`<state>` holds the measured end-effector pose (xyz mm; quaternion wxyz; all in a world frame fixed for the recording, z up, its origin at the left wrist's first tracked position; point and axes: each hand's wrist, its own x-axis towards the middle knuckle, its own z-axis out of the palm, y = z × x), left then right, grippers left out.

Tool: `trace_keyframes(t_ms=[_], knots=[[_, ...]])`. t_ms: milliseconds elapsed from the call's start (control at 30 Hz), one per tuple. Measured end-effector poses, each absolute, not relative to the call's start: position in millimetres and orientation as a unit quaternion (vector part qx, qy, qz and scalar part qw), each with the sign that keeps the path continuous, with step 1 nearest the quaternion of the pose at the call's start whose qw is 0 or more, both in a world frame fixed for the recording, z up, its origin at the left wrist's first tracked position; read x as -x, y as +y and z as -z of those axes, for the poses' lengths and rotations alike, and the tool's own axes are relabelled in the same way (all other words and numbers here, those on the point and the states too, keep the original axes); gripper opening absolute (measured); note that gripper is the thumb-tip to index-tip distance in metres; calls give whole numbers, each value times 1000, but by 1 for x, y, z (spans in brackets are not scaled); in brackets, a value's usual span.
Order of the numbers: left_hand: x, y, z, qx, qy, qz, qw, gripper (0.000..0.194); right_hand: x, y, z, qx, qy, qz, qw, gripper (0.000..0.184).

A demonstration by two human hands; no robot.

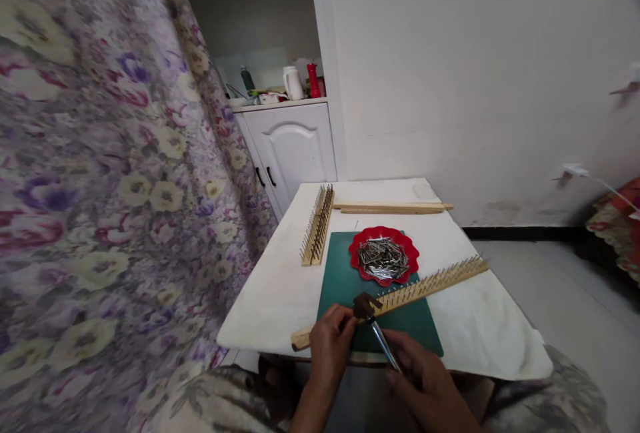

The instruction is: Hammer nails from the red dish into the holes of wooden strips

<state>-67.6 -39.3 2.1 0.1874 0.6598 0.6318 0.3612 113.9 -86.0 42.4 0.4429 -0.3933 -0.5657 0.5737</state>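
My right hand point(423, 379) is wrapped round the metal handle of a claw hammer point(383, 341). The dark hammer head is over the wooden strip point(423, 289), close to the fingertips of my left hand point(331, 339). My left hand rests over the strip with thumb and forefinger pinched together; whatever is between them is too small to make out. Upright nails stand in rows along the strip's right part, and its left end is bare. Under the strip lies a green mat point(335, 273). A red scalloped dish point(354, 256) full of loose nails point(384, 258) sits behind the strip.
Two nail-studded strips point(317, 226) lie side by side at the table's left. Plain wooden strips point(393, 207) lie along the back of the white-covered table point(270, 299). A floral curtain point(150, 173) hangs at left, beside a white cabinet point(295, 143). My knees are under the front edge.
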Motion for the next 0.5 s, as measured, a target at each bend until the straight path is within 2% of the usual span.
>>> trace_keyframes(t_ms=[500], knots=[[68,-40,2,-658,637,-360,179,18,-106,-83,-41,399,-603,-548,420,38]])
